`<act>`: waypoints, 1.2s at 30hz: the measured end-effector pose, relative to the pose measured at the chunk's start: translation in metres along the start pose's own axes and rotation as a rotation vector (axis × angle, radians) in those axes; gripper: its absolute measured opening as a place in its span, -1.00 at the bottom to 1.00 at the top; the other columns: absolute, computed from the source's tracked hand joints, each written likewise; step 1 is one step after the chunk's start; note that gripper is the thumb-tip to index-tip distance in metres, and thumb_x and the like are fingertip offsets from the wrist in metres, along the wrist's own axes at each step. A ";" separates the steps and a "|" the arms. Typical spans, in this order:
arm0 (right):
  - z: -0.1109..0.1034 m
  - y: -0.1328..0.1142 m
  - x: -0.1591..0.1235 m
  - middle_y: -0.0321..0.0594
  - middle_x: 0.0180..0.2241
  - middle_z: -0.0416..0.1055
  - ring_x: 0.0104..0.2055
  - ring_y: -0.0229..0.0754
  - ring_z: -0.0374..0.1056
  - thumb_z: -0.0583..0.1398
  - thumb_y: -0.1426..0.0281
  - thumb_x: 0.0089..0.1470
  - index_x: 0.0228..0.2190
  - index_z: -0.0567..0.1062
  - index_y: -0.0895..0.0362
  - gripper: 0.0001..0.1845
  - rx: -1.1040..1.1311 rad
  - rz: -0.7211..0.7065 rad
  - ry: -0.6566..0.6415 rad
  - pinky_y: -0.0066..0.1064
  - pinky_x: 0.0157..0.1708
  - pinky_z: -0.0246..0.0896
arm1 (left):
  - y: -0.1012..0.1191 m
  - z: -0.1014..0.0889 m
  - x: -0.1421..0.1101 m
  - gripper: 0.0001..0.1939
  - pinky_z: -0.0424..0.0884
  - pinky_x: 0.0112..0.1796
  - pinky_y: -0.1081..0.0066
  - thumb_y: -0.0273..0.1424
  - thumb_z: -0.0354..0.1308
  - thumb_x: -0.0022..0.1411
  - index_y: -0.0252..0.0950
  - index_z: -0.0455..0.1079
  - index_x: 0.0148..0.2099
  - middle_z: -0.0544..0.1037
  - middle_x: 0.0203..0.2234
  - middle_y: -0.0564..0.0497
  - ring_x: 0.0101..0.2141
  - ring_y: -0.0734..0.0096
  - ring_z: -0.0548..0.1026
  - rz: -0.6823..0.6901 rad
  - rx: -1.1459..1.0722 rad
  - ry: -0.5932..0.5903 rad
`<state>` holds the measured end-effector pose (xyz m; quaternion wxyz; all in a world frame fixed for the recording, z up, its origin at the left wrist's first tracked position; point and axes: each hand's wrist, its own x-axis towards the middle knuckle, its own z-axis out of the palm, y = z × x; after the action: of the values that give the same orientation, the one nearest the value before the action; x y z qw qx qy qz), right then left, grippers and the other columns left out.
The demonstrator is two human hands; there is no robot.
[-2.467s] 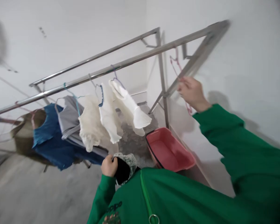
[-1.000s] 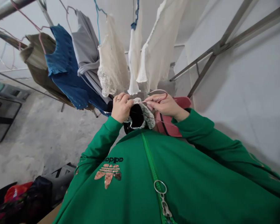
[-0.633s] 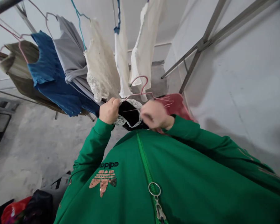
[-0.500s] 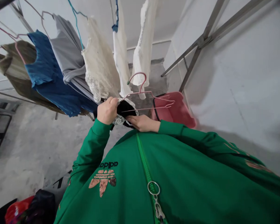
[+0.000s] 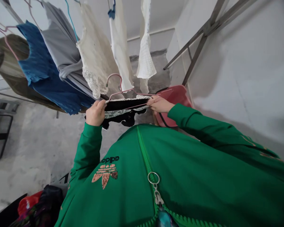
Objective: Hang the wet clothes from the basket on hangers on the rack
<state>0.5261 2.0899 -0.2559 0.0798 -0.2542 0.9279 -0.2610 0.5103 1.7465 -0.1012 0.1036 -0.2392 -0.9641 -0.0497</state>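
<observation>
My L hand [image 5: 96, 113] has fingers pressed together, pinching one end of blk lace-trim top [image 5: 125, 105]; R hand [image 5: 159, 104] pinches other end, pink wire hanger [image 5: 132, 89] along top edge.

The left hand [image 5: 96, 113] and the right hand [image 5: 159, 104] stand apart, with a garment [image 5: 125, 105] stretched between them and a wire hanger [image 5: 130, 93] lying along its top edge, hook upward. Behind the garment, a row of hung clothes [image 5: 97, 53] runs off to the left from a drying rack [image 5: 195, 60], whose frame stands at upper right against a wall [image 5: 239, 78]. A plastic basin [image 5: 177, 97] sits behind the right hand, beside the wall. Bags [image 5: 47, 201] lie at lower left on the concrete floor [image 5: 30, 151].
</observation>
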 end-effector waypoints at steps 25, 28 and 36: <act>-0.026 -0.072 -0.033 -0.19 -0.36 0.42 -0.29 -0.21 0.34 -0.03 -0.09 0.18 -0.32 0.47 0.17 -0.40 0.706 0.212 0.562 -0.36 -0.17 0.27 | -0.005 -0.001 -0.010 -0.64 0.42 -0.18 0.43 -0.24 -0.11 0.31 -0.31 0.44 -0.13 0.58 -0.30 -0.04 -0.26 0.39 0.52 -0.053 -0.425 0.185; -0.037 -0.060 -0.039 -0.14 -0.30 0.47 -0.25 -0.18 0.39 0.07 0.04 0.16 -0.08 0.37 0.18 -0.50 0.606 0.097 0.427 -0.33 -0.15 0.30 | -0.005 -0.003 -0.011 -0.66 0.41 -0.25 0.47 -0.24 -0.11 0.32 -0.30 0.43 -0.17 0.56 -0.37 -0.01 -0.34 0.44 0.50 -0.034 -0.413 0.197; -0.045 -0.048 -0.044 0.00 -0.16 0.51 -0.13 -0.03 0.46 0.11 0.31 0.10 0.00 0.24 0.17 -0.57 0.330 0.060 0.194 -0.17 -0.09 0.34 | -0.017 -0.017 -0.013 -0.71 0.39 -0.21 0.42 -0.29 -0.11 0.34 -0.28 0.41 -0.16 0.50 -0.36 -0.05 -0.29 0.37 0.49 -0.055 -0.211 0.253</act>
<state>0.5723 2.0973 -0.1911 0.0382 -0.1835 0.8829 -0.4306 0.5168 1.7233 -0.0879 0.1971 -0.2142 -0.9390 -0.1830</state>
